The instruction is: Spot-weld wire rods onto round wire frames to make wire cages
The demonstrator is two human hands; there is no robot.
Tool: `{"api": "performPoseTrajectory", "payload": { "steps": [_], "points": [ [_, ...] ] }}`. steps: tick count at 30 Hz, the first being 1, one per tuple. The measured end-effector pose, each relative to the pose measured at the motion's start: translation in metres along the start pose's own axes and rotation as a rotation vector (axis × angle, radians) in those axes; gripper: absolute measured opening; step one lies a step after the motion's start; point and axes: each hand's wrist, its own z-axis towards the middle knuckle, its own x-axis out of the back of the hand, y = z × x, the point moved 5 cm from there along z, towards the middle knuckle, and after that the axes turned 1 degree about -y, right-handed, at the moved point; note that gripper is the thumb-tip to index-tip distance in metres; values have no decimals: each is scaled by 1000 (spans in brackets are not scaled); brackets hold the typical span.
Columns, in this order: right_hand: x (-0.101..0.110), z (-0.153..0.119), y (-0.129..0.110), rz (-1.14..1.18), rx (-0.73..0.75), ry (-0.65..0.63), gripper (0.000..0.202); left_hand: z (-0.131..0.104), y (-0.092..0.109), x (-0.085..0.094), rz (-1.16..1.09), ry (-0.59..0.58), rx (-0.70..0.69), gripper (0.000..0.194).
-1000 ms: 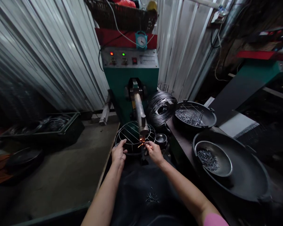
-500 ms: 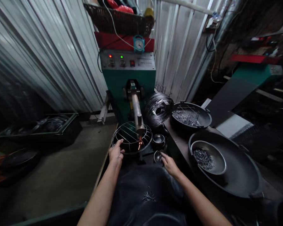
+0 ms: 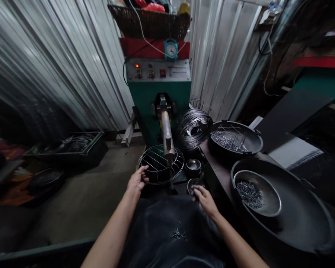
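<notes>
My left hand [image 3: 137, 180] is closed at the near left rim of a round wire basket [image 3: 157, 171], thumb and forefinger on its edge. The basket sits beneath the metal arm [image 3: 166, 128] of a green spot welder [image 3: 145, 91], the arm's tip reaching down inside its right part. Over a small metal bowl [image 3: 189, 185], my right hand [image 3: 206, 200] has its fingertips pinched together; whatever they hold is too small to make out. Behind that bowl stands another small metal bowl [image 3: 193, 164]. Short wire pieces [image 3: 179, 234] lie on the dark apron over my lap.
To the right, a coil of wire [image 3: 194, 130] stands beside a black pan [image 3: 257, 143] of wire parts. A larger pan [image 3: 298, 216] holds a metal bowl [image 3: 272, 199] of short wire pieces. A green bin [image 3: 93, 150] sits on the floor at left.
The sparks at the welder's tip are gone and its green light is off. My right hand has drawn slightly back from the small bowl. The view has shifted left.
</notes>
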Motion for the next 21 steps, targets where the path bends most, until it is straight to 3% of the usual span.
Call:
{"api": "performPoseTrajectory", "payload": {
  "steps": [4,8,12,21],
  "points": [
    [-54,15,-58,245,155,-63,33,-17,-17,-4,-90,2,-100,39],
    [-86,23,-70,22,295,-102,21,-28,-22,-6,-82,28,-186,46],
    [-84,28,-55,-163,286,-88,20,-30,-20,-7,-51,32,-253,53],
    [-82,35,-57,-79,260,-59,20,-30,-22,-10,-74,43,-278,58]
  ]
}}
